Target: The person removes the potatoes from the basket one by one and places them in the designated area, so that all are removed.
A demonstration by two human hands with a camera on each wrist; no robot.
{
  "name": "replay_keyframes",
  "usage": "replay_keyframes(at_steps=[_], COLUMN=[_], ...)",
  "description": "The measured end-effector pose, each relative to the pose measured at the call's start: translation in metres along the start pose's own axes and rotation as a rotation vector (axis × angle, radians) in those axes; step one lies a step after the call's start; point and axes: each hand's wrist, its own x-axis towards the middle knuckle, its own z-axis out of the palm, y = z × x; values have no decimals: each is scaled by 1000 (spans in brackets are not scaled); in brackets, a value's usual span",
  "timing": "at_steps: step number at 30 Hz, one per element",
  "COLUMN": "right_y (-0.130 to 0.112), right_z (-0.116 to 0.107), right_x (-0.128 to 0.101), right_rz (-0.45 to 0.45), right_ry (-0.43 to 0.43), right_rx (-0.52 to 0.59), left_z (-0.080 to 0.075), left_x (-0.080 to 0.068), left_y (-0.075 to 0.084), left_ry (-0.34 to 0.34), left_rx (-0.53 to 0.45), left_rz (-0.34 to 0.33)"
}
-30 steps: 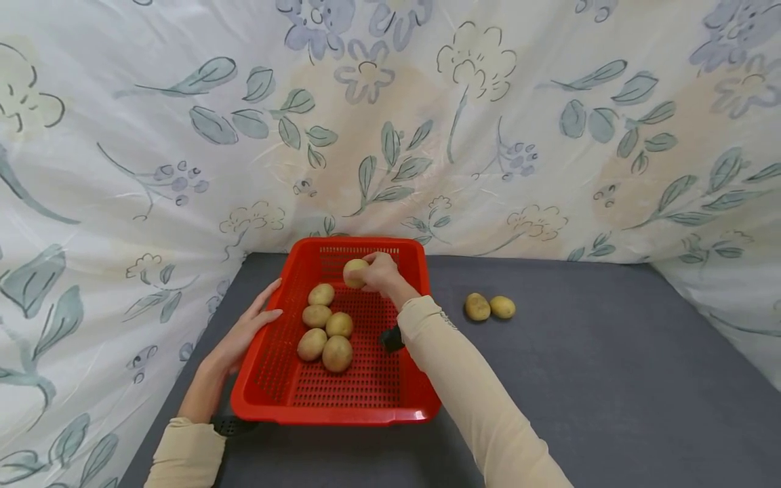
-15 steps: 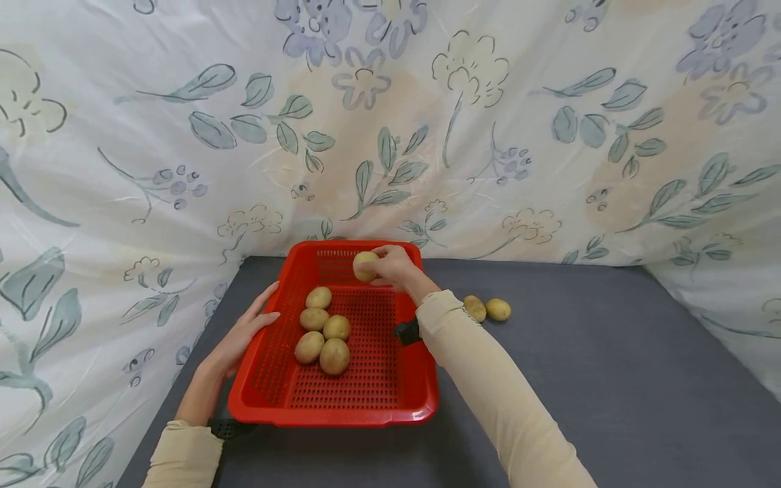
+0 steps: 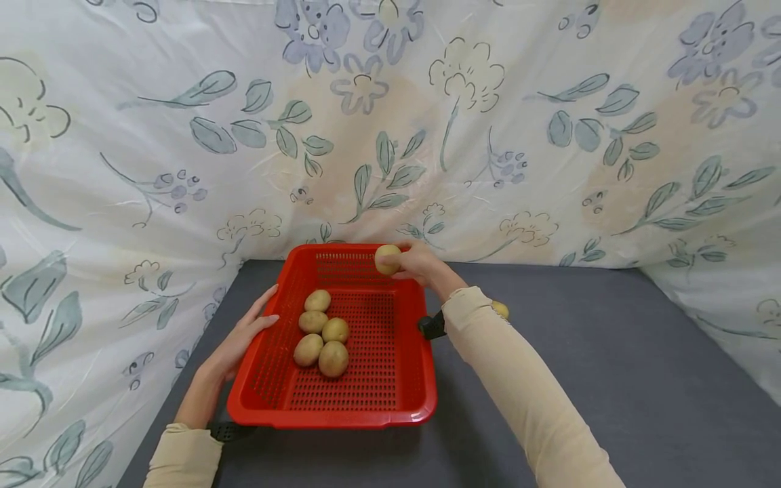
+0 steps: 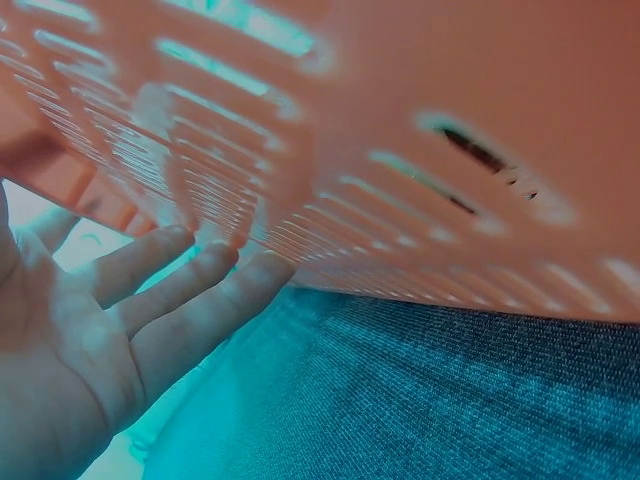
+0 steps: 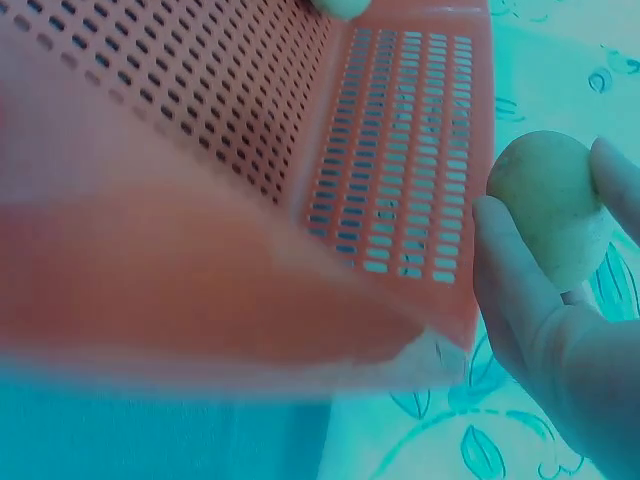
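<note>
My right hand (image 3: 421,263) pinches a pale round potato (image 3: 387,259) at the far right corner of a red plastic basket (image 3: 372,417). In the right wrist view, thumb and fingers clasp that potato (image 5: 548,205) just beside the basket's rim. My left hand (image 3: 244,339) rests along the basket's left side. The left wrist view shows its fingers (image 4: 215,320) fairly straight, their tips touching the slotted outer wall (image 4: 380,240). Several potatoes, one of them a rounder potato (image 3: 333,359), lie grouped in the basket's left half.
On the grey table (image 3: 579,352), right of the basket, a yellowish potato (image 3: 500,310) shows partly behind the right sleeve (image 3: 512,379). A floral cloth (image 3: 390,135) hangs behind the table and along the left side.
My right hand has carried its potato rightward and slightly up, from over the basket's middle to its far right corner. The right sleeve now hides one table potato. My left hand stays put.
</note>
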Motion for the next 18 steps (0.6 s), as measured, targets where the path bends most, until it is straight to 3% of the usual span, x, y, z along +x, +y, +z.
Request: replay_keyframes(at_steps=[18], right_y=[-11], right_z=[-51], right_x=[-20], right_rz=[0], right_ry=[-8], right_rx=[-8], left_z=[0], left_x=[0], left_y=[0], left_ry=[-8], left_rx=[-8], left_rz=[-3])
